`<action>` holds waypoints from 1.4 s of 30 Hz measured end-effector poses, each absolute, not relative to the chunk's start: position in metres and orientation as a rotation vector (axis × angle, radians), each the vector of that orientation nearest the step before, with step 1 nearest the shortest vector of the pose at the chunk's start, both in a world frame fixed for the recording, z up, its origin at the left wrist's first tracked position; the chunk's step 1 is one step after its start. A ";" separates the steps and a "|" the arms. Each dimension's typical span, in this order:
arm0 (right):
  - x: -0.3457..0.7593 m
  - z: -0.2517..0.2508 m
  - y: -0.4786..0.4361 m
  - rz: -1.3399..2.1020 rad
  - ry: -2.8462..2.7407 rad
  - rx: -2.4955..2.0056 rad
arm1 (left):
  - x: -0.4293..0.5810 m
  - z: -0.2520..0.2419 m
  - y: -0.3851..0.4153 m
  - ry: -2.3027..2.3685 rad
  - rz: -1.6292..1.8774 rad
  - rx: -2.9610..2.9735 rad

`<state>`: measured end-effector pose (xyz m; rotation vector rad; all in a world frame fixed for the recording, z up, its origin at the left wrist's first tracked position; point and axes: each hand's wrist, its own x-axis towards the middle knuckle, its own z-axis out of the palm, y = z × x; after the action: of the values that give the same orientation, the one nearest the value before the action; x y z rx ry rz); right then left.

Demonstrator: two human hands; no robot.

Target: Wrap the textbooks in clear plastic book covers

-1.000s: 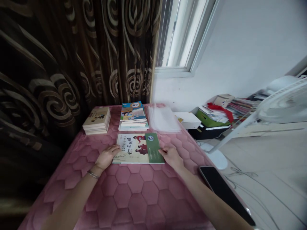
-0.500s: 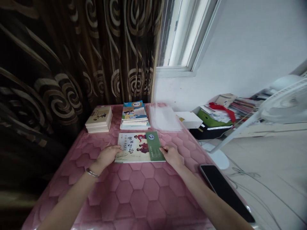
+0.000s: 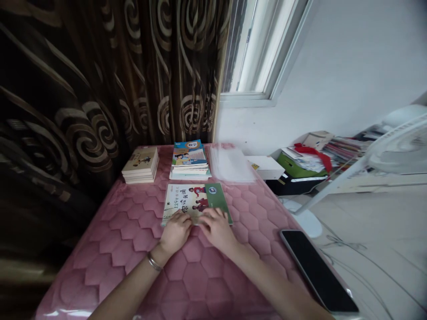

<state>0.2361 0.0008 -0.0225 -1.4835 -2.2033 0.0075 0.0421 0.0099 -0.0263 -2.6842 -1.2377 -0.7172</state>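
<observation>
A thin book (image 3: 195, 200) with a cream and green cover lies flat on the pink quilted table cover (image 3: 140, 240). My left hand (image 3: 175, 232) rests on the book's near edge, fingers curled on the cover. My right hand (image 3: 217, 229) lies beside it on the same near edge, fingers spread flat on the cover. The two hands almost touch at the book's middle. A bangle sits on my left wrist.
Behind the book stand a stack of tan books (image 3: 141, 165), a stack of colourful books (image 3: 190, 160) and a pile of clear plastic sleeves (image 3: 231, 163). A dark phone (image 3: 316, 271) lies at the table's right edge. A white fan (image 3: 396, 146) and cluttered boxes stand at right; a curtain hangs behind.
Both hands moved from the book's left and right sides inward to the middle of its near edge. The book stayed in place.
</observation>
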 end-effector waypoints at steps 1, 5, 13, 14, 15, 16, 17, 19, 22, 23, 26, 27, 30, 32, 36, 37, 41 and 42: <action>0.227 -0.025 -0.002 0.031 -2.260 -1.415 | 0.041 -0.026 0.011 -1.237 -0.715 -2.687; 0.211 -0.034 0.001 -0.030 -2.342 -1.338 | 0.038 -0.026 0.014 -1.206 -0.711 -2.730; 0.257 -0.045 0.003 -0.208 -2.209 -1.307 | -0.002 -0.031 0.023 -0.998 -0.786 -2.743; 0.266 -0.046 0.002 -0.220 -2.192 -1.322 | -0.010 -0.031 0.023 -0.994 -0.786 -2.729; 0.275 -0.046 0.000 -0.226 -2.179 -1.340 | -0.017 -0.031 0.024 -0.994 -0.785 -2.720; 0.284 -0.046 -0.001 -0.227 -2.168 -1.358 | -0.024 -0.031 0.024 -0.993 -0.782 -2.717; 0.293 -0.046 -0.003 -0.226 -2.164 -1.374 | -0.030 -0.031 0.024 -0.994 -0.779 -2.720; 0.307 -0.045 -0.005 -0.223 -2.174 -1.401 | -0.039 -0.033 0.024 -1.008 -0.777 -2.741; 0.321 -0.044 -0.006 -0.218 -2.187 -1.447 | -0.047 -0.036 0.023 -1.094 -0.790 -2.790; 0.324 -0.044 -0.006 -0.208 -2.183 -1.456 | -0.048 -0.037 0.023 -1.132 -0.799 -2.806; 0.327 -0.046 -0.006 -0.159 -2.161 -1.448 | -0.050 -0.039 0.021 -1.225 -0.826 -2.853; 0.327 -0.047 -0.006 -0.142 -2.155 -1.443 | -0.051 -0.039 0.020 -1.254 -0.831 -2.867; 0.328 -0.050 -0.007 -0.092 -2.142 -1.453 | -0.055 -0.039 0.018 -1.346 -0.840 -2.894; 0.329 -0.050 -0.008 -0.055 -2.148 -1.477 | -0.057 -0.039 0.017 -1.401 -0.863 -2.900; 0.333 -0.049 -0.009 0.019 -2.179 -1.533 | -0.060 -0.042 0.017 -1.438 -0.943 -2.921; 0.334 -0.048 -0.009 0.033 -2.187 -1.545 | -0.060 -0.042 0.018 -1.438 -0.957 -2.929; 0.336 -0.049 -0.008 0.070 -2.217 -1.575 | -0.060 -0.045 0.018 -1.439 -0.996 -2.943; 0.336 -0.049 -0.008 0.075 -2.224 -1.578 | -0.061 -0.045 0.018 -1.432 -0.998 -2.942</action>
<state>0.3364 -0.0081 -0.0494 -1.5784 -2.2241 0.0748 -0.0607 0.0180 -0.0453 -2.9419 -1.4320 -0.9984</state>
